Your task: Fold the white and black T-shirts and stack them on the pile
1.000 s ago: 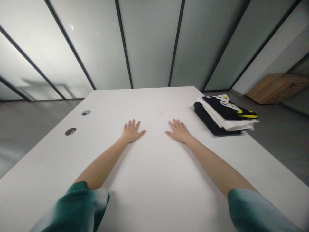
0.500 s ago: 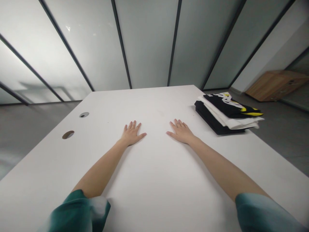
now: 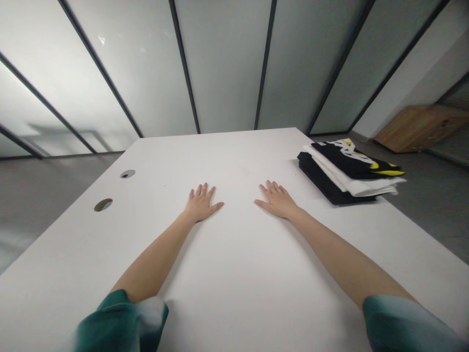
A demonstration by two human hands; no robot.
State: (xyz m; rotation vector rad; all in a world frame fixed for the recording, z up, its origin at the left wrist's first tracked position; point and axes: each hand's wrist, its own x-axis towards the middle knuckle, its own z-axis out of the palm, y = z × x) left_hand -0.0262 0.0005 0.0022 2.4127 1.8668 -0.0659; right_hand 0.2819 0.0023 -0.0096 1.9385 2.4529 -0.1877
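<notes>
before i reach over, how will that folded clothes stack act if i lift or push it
Probably floppy: the folded stack of clothes has soft, drooping edges, so it may sag when lifted. Probably light for its size, being fabric. A push could slide the top layers off the black bottom one, and the white layer seems to overhang the table edge.

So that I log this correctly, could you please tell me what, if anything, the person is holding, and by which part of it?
Nothing is held: the left hand and right hand lie open on the white table.
</notes>
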